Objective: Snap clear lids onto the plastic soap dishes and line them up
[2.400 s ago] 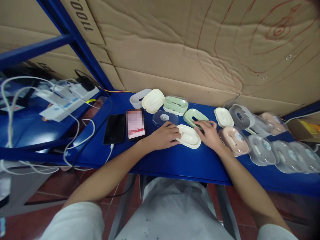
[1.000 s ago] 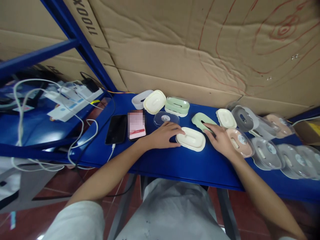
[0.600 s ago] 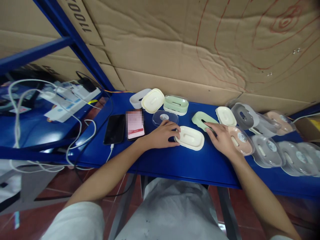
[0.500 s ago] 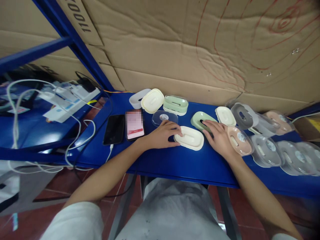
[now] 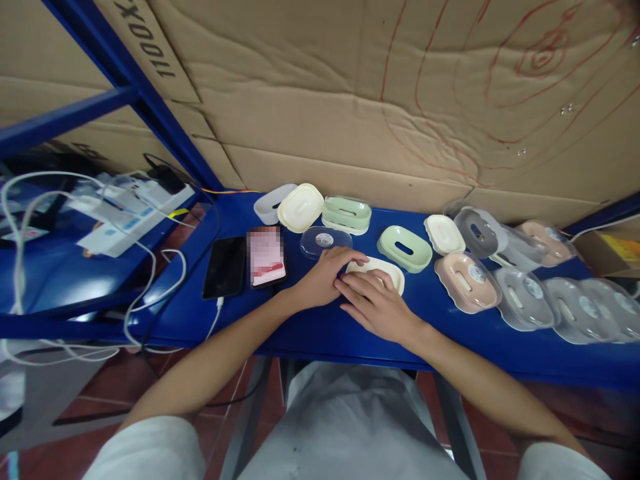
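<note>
A cream oval soap dish base (image 5: 398,279) lies on the blue table in front of me, largely covered by my hands. My left hand (image 5: 326,279) is at its left end, fingers stretched out over the rim. Across the front of the dish reaches my right hand (image 5: 379,305), its fingers spread and their tips meeting the left hand. Whether either hand grips the rim is hidden. Just behind the right hand sits a pale green oval tray (image 5: 391,247) with a slot. A clear lid (image 5: 313,248) with a round sticker lies behind the left hand.
Two phones (image 5: 224,268) lie at left, one lit, near a power strip (image 5: 107,230) with white cables. At the back are a green soap dish (image 5: 345,212) and a cream piece (image 5: 301,208). Pink (image 5: 463,283) and several grey covered dishes (image 5: 523,293) line the right. Cardboard (image 5: 320,93) stands behind.
My right hand has left the pale green tray and moved left over the cream dish to meet my left hand. The left hand stays by the dish. The view has shifted slightly.
</note>
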`<state>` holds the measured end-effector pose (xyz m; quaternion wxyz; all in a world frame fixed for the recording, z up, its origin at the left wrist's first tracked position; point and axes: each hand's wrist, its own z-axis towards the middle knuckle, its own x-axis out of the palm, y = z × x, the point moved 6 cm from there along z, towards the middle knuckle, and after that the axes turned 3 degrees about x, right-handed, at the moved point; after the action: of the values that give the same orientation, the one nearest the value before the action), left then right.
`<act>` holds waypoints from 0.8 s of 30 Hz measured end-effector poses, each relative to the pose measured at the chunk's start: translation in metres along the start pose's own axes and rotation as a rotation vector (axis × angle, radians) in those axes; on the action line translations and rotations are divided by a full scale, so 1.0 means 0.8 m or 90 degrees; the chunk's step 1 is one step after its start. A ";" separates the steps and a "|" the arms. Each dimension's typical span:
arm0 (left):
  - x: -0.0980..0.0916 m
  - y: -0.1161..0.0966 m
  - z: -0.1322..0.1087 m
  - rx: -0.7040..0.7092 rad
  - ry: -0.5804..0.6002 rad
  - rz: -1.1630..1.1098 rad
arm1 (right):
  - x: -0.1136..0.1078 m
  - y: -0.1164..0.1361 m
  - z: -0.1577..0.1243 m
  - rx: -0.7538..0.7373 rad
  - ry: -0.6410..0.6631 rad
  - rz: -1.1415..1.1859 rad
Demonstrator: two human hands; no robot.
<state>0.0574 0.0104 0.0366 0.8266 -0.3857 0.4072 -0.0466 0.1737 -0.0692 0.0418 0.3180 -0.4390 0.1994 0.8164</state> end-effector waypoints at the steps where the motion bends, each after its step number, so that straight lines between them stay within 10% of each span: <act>1: 0.001 -0.002 0.000 0.000 0.000 -0.007 | -0.002 -0.001 -0.003 -0.004 -0.018 0.023; 8: 0.003 0.007 -0.001 -0.056 -0.082 0.021 | -0.017 -0.015 -0.005 0.092 -0.132 0.189; 24: 0.021 0.003 -0.006 -0.062 -0.050 -0.008 | -0.015 -0.003 -0.003 0.015 -0.112 0.133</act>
<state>0.0643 0.0024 0.0225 0.8218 -0.4299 0.3735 -0.0169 0.1820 -0.0728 0.0505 0.2527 -0.3386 0.2250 0.8780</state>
